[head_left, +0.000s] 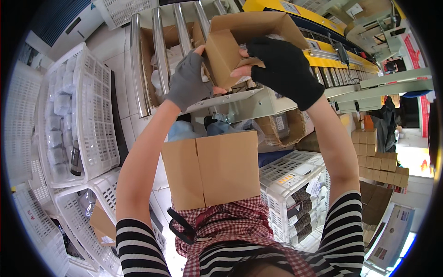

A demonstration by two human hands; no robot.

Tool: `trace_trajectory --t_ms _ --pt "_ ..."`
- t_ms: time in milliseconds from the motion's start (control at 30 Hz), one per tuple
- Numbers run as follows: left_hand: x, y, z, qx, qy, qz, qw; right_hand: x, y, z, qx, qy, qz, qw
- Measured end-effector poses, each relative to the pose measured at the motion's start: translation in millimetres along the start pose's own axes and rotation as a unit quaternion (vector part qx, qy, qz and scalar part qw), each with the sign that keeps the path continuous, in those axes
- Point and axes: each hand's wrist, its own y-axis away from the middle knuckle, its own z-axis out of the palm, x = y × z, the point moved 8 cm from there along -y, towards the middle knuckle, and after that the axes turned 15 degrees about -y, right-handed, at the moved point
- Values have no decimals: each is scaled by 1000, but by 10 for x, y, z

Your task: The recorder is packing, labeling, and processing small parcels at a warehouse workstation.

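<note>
An open cardboard box [230, 34] sits on the metal rollers in front of me. Its top is open and some clear wrap shows inside. My left hand [191, 81], in a grey fingerless glove, grips the box at its left side, with bare fingertips on the card. On the near right side, my right hand [284, 69], in a black fingerless glove, has thumb and fingers closed on the edge of a flap. Closer to my body, a folded piece of brown cardboard [226, 168] rests against my checked apron [230, 217].
Metal rollers [159, 51] run under the box, above another open carton. A yellow machine [318, 23] stands at the far right. White plastic crates [94, 111] of wrapped goods stand at the left, another crate [277, 180] at the lower right. Small brown boxes [378, 161] are stacked at right.
</note>
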Motion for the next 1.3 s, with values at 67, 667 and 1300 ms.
trace_trajectory --t_ms 67,667,1300 --pt "21 -3 0 -7 -21 -6 1000 -49 -40 -44 3 -14 4 1000" --pt "-30 -95 77 -34 -23 -48 998 62 -89 -5 13 -51 -34 998" --pt "-418 -1009 444 -138 -7 -79 987 1065 -599 20 -8 7 81 997"
